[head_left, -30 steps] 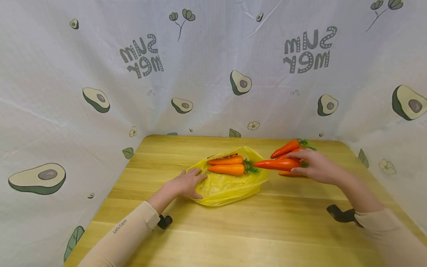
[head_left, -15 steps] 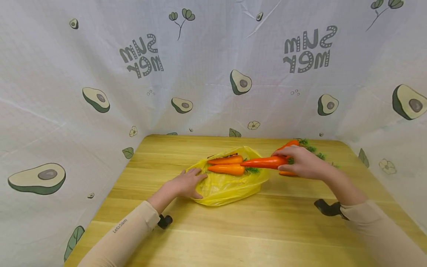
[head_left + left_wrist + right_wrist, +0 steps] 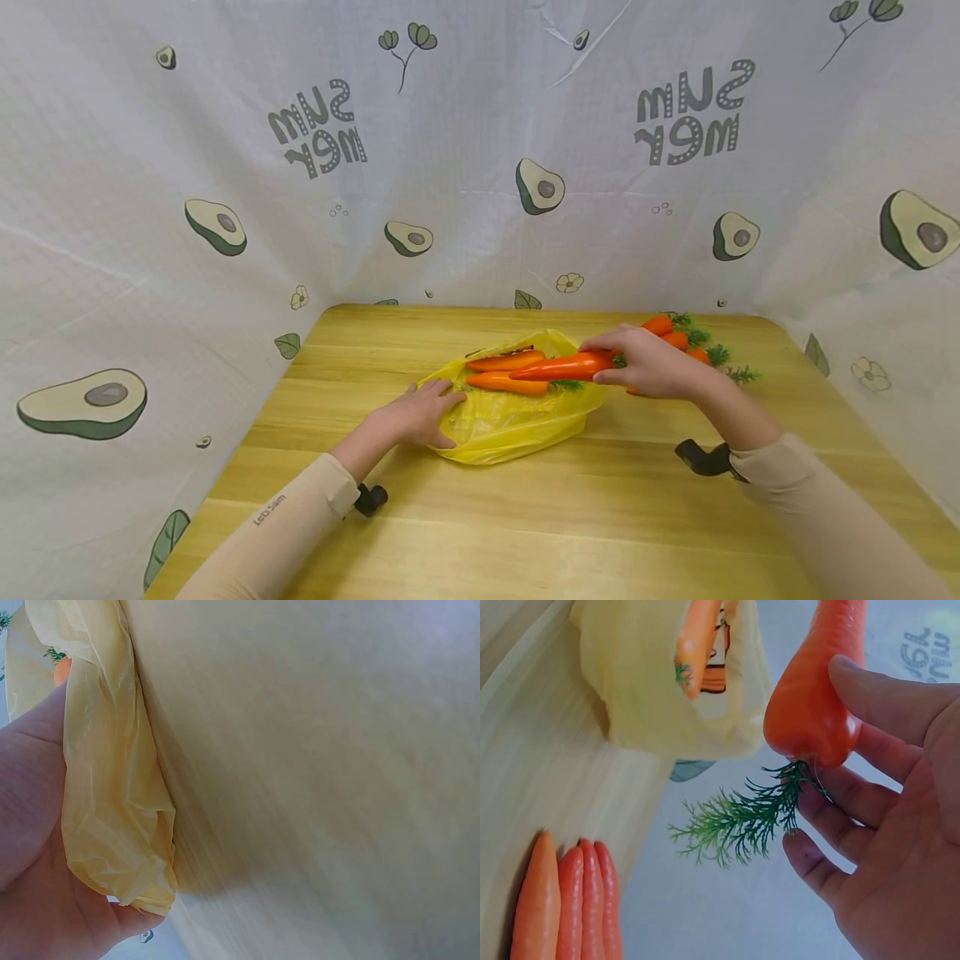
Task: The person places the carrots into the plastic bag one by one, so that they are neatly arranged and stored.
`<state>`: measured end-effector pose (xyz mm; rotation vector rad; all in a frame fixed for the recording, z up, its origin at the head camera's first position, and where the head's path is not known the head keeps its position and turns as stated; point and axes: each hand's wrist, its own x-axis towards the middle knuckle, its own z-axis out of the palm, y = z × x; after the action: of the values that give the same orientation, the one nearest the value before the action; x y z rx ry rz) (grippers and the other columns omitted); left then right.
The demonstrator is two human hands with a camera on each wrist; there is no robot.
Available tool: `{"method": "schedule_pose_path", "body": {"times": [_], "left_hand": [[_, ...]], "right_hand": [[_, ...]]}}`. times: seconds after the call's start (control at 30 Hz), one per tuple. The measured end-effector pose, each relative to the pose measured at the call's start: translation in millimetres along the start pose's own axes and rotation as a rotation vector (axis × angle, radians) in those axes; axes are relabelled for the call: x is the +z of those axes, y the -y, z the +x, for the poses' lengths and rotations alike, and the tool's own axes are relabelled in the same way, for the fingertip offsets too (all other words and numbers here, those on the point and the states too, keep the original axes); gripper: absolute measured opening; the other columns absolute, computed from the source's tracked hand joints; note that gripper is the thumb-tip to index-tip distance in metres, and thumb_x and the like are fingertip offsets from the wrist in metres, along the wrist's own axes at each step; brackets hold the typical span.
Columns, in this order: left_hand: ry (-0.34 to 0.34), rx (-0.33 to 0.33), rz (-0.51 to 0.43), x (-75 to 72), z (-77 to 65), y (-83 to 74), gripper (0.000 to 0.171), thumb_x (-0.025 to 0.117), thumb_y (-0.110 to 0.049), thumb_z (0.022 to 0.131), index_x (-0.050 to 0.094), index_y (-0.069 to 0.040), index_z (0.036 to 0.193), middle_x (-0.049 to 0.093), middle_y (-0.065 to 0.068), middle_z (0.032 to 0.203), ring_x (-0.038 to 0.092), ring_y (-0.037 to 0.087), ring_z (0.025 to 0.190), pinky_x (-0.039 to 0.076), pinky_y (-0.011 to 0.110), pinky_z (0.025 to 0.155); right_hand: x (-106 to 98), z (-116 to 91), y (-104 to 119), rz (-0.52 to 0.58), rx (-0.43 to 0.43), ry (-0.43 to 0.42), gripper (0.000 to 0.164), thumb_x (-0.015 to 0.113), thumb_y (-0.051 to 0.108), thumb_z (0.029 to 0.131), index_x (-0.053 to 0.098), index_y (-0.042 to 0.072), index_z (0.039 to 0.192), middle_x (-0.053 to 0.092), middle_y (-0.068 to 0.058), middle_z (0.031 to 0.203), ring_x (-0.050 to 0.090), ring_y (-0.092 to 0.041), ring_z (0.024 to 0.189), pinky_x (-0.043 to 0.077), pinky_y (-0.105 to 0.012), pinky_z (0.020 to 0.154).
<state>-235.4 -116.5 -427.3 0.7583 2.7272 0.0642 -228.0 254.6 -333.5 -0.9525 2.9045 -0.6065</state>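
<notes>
My right hand (image 3: 645, 360) pinches a red-orange toy carrot (image 3: 566, 367) by its thick end. The carrot's tip reaches over two orange carrots (image 3: 498, 382) lying in a spread yellow plastic bag (image 3: 495, 437). In the right wrist view, thumb and fingers are around the carrot's top (image 3: 814, 712), with green leaves (image 3: 739, 821) hanging below. My left hand (image 3: 420, 414) rests at the bag's left end with fingers spread on its edge. In the left wrist view, bag plastic (image 3: 112, 787) hides part of the left hand's fingers.
Several more carrots (image 3: 675, 340) with green tops lie on the wooden table (image 3: 525, 525) behind my right hand, partly hidden. A white avocado-print curtain (image 3: 465, 167) closes off the back and sides.
My right hand has moved left with the carrot, from above the other carrots to over the bag's right side. Those carrots are uncovered more. The left hand stays in place.
</notes>
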Motion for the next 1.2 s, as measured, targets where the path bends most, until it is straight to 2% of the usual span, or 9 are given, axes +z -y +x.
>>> {"method": "schedule_pose_path", "body": {"times": [0.2, 0.63, 0.87, 1.0, 1.2], "left_hand": [[-0.006, 0.004, -0.003, 2.4, 1.9, 1.3, 0.085, 0.076, -0.051, 0.086, 0.038, -0.021, 0.156, 0.027, 0.013, 0.164, 0.024, 0.032, 0.153, 0.022, 0.063, 0.12], [-0.007, 0.008, 0.004, 0.6, 0.2, 0.7, 0.084, 0.075, -0.051, 0.087, 0.039, -0.021, 0.156, 0.028, 0.013, 0.164, 0.025, 0.031, 0.152, 0.022, 0.063, 0.12], [-0.009, 0.019, 0.009, 0.0, 0.3, 1.2, 0.084, 0.075, -0.051, 0.087, 0.039, -0.021, 0.156, 0.028, 0.014, 0.164, 0.025, 0.032, 0.152, 0.022, 0.064, 0.12], [-0.018, 0.021, 0.006, -1.4, -0.1, 1.4, 0.083, 0.076, -0.05, 0.087, 0.04, -0.02, 0.155, 0.029, 0.014, 0.164, 0.026, 0.033, 0.152, 0.022, 0.064, 0.12], [-0.017, 0.016, 0.006, -0.1, -0.4, 2.0, 0.083, 0.076, -0.051, 0.086, 0.041, -0.021, 0.155, 0.029, 0.014, 0.164, 0.026, 0.033, 0.152, 0.022, 0.063, 0.12]], "right_hand": [[6.1, 11.9, 8.8, 0.024, 0.018, 0.041, 0.046, 0.074, 0.023, 0.092, 0.065, 0.008, 0.135, 0.064, -0.013, 0.135, 0.055, -0.037, 0.124, 0.045, -0.059, 0.103], [18.5, 39.5, 24.3, 0.009, -0.015, 0.052, 0.046, 0.075, 0.026, 0.092, 0.066, 0.009, 0.134, 0.066, -0.011, 0.131, 0.059, -0.033, 0.12, 0.048, -0.053, 0.101], [25.3, 51.4, 35.6, -0.059, -0.011, 0.058, 0.046, 0.075, 0.028, 0.091, 0.067, 0.01, 0.133, 0.069, -0.009, 0.123, 0.061, -0.027, 0.107, 0.051, -0.045, 0.089], [31.6, 57.7, 40.7, -0.08, -0.003, 0.065, 0.047, 0.075, 0.029, 0.092, 0.066, 0.011, 0.134, 0.07, -0.008, 0.122, 0.061, -0.023, 0.098, 0.048, -0.041, 0.08], [42.5, 67.4, 48.5, -0.107, 0.001, 0.075, 0.046, 0.074, 0.031, 0.092, 0.066, 0.012, 0.134, 0.069, -0.008, 0.128, 0.063, -0.025, 0.11, 0.051, -0.044, 0.089]]}}
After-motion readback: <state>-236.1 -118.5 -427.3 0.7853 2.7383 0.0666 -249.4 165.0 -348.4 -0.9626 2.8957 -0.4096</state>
